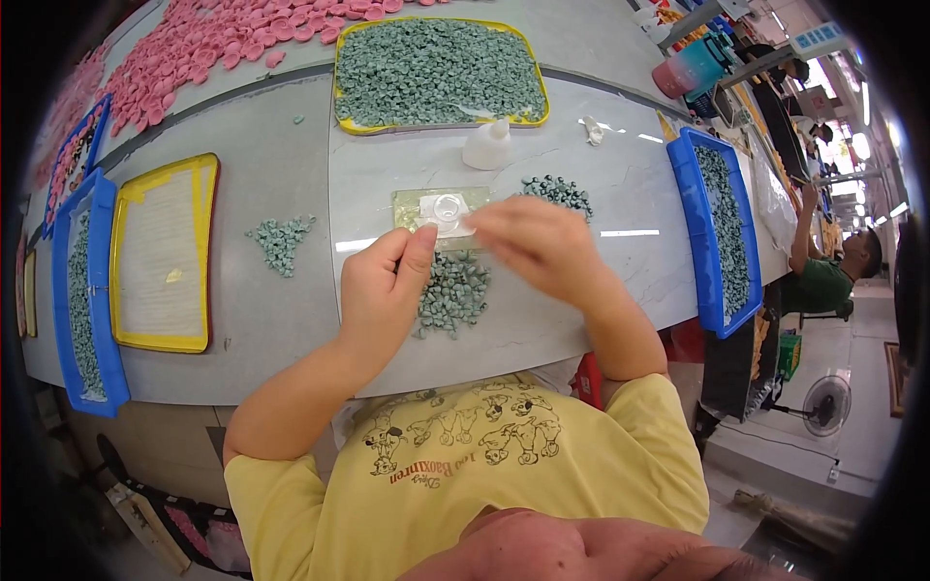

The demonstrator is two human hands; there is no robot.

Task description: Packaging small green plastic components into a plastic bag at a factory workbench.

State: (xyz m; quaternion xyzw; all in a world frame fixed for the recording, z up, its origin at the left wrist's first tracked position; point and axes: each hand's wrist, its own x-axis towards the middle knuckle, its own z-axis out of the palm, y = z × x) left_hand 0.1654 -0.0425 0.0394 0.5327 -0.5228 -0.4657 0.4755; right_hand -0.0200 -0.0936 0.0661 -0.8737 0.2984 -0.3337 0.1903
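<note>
My left hand (383, 286) is closed, thumb up and pressed to the bent fingers; whatever it pinches is too small or hidden to name. Opposite it, my right hand (544, 242) is slightly blurred, its fingertips drawn together and pointing left; what they hold does not show. Between and just beyond both hands lies a yellowish-green square pad (412, 205) bearing a small round clear dish (448, 207) on a white patch. Below the pad sits a pile of small dark green pieces (453, 295). Another cluster of green pieces (557, 194) lies beyond my right hand.
A white squeeze bottle (487, 145) stands before a yellow-rimmed tray (339, 92) heaped with green pieces. Blue bins (690, 232) flank the table. At left lie a yellow-edged lined tray (160, 261) and a small green pile (279, 244). Pink pieces (203, 48) cover the far left.
</note>
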